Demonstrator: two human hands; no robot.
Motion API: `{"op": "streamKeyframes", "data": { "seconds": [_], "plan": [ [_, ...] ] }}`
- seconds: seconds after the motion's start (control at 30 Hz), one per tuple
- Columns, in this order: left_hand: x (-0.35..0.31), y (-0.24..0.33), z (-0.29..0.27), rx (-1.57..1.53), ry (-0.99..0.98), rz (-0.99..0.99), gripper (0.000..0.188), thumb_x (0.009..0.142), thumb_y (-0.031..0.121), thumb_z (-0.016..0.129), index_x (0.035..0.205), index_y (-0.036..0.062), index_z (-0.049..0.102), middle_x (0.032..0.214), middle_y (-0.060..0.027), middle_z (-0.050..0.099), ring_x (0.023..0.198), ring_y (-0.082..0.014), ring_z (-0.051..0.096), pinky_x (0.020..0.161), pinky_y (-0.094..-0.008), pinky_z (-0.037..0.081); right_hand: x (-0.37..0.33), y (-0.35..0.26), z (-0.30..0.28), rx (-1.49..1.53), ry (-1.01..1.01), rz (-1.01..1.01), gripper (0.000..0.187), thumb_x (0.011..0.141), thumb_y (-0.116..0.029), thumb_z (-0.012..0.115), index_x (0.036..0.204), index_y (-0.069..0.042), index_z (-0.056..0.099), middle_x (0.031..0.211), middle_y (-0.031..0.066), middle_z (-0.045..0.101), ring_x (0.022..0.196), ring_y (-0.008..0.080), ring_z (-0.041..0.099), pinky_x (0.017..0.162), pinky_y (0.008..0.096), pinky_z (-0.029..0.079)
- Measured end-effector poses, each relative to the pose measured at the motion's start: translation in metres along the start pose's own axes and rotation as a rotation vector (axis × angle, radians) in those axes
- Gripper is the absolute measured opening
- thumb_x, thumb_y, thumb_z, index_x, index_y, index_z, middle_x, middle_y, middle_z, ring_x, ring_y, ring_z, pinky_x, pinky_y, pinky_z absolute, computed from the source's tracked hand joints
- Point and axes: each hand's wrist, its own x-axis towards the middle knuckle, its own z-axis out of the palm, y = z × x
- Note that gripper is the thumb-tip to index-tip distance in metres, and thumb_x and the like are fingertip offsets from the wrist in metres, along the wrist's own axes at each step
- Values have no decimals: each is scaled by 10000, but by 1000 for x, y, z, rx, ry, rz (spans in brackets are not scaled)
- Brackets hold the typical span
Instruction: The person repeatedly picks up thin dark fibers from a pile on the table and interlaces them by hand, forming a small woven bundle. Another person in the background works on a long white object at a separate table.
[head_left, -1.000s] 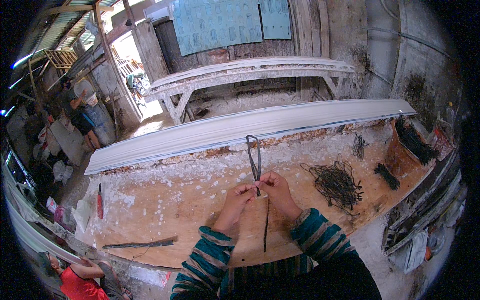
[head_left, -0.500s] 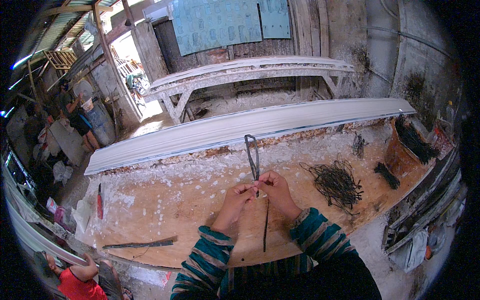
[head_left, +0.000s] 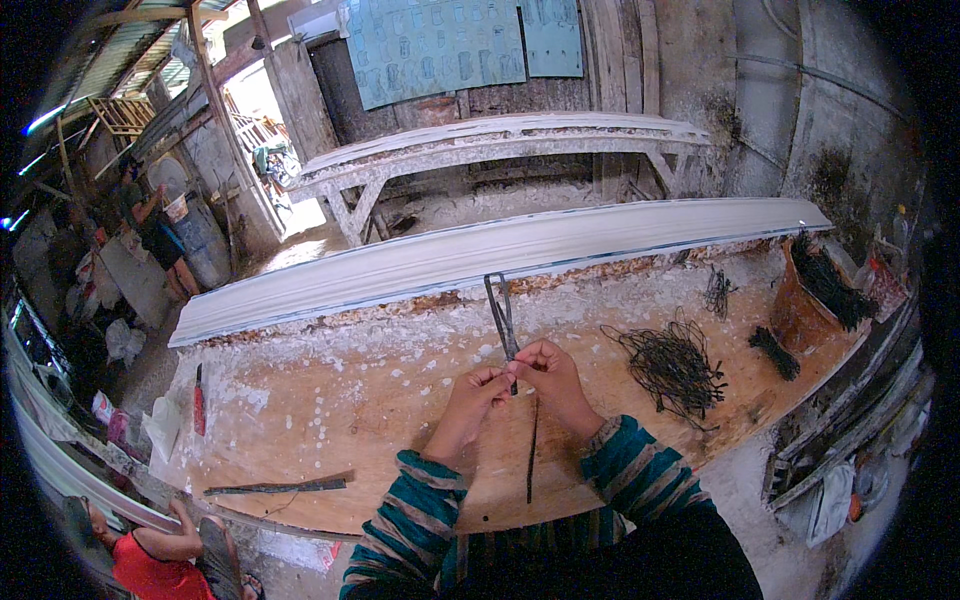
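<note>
My left hand [head_left: 468, 402] and my right hand [head_left: 557, 386] meet over the middle of the wooden worktable [head_left: 390, 425]. Both pinch the same black strip [head_left: 507, 340], fingertips pressed close together. The strip is doubled into a narrow upright loop that points away from me, and a thin tail hangs down toward the table's near edge. Whether a knot sits under my fingertips is hidden. To the right of my right hand lies a tangled pile of thin black tied cords [head_left: 672, 368]. A few flat black strips [head_left: 280, 487] rest at the near left.
A long white moulding [head_left: 500, 245] spans the far side. At right stand a brown bucket [head_left: 803, 308] of black strips, a small black bundle [head_left: 773, 352] and loose cords [head_left: 717, 292]. A red-handled blade [head_left: 199, 402] lies left. A person in red [head_left: 150, 565] sits lower left.
The top of the loop has tipped slightly left and nearer, while both hands keep their pinch in about the same place. The person in red has shifted a little.
</note>
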Motion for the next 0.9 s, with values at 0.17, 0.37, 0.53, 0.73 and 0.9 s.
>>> {"op": "streamKeyframes", "data": {
  "seconds": [0.17,0.37,0.53,0.73,0.9],
  "plan": [
    [1,-2,-1,-10,52,16,100,818,164,561,802,69,589,701,36,545,602,-45,480,522,-164,380,2,5,-2,-41,5,-5,69,803,-41,570,848,-39,518,761,7,573,717,71,538,651,201,425],
    [3,-1,-8,-141,165,9,104,802,170,582,788,67,590,674,24,552,569,-48,485,504,-175,377,-3,-5,0,-443,-77,-305,129,745,-2,592,859,-56,570,824,35,552,753,133,533,642,247,422],
    [6,-7,-13,-301,106,-2,80,800,146,569,813,69,581,675,15,557,579,-60,506,510,-182,401,-4,-17,4,-781,-174,-562,189,672,-21,639,848,-76,599,819,79,544,742,232,538,645,299,417],
    [5,-5,-10,-420,4,-42,70,802,126,557,825,63,576,694,-1,574,580,-71,523,498,-200,431,-6,-22,4,-920,-150,-650,171,672,-74,654,835,-81,602,790,78,560,731,258,542,653,342,411],
    [5,-6,-7,-414,42,-56,69,795,135,577,796,67,568,702,-2,579,572,-66,518,484,-206,433,-7,-10,5,-659,-77,-432,83,738,-78,630,796,-55,575,758,47,570,697,163,553,640,261,417]
  ]
}}
